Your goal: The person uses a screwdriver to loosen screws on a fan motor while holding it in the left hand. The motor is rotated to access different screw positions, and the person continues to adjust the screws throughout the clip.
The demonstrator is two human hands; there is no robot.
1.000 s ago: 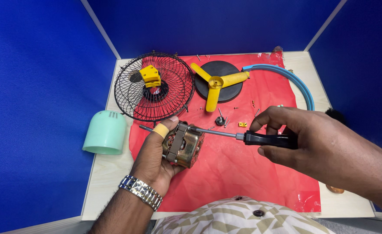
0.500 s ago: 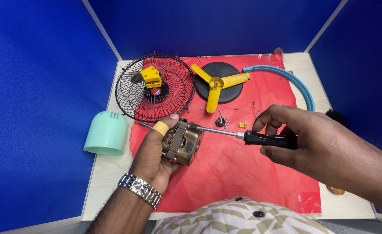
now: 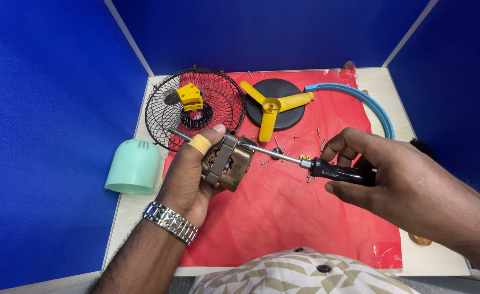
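Note:
My left hand (image 3: 188, 174) grips a small brass-coloured fan motor (image 3: 230, 161) above the red mat (image 3: 299, 218); a thin shaft sticks out of the motor toward the grille. A yellow bandage wraps the thumb, and a metal watch sits on the wrist. My right hand (image 3: 381, 174) holds a black-handled screwdriver (image 3: 327, 170), its metal blade reaching left to the motor's right side. Small loose screws (image 3: 275, 155) lie on the mat below the blade.
A black wire fan grille (image 3: 166, 100) with a yellow part (image 3: 190, 97) on it lies at the back left. Yellow fan blades (image 3: 270, 106) rest on a black round base (image 3: 289, 90). A blue curved ring piece (image 3: 378, 109) lies right; a mint-green cover (image 3: 134, 166) left.
Both hands stay almost where they were. The screwdriver blade remains against the motor, with only a slight shift.

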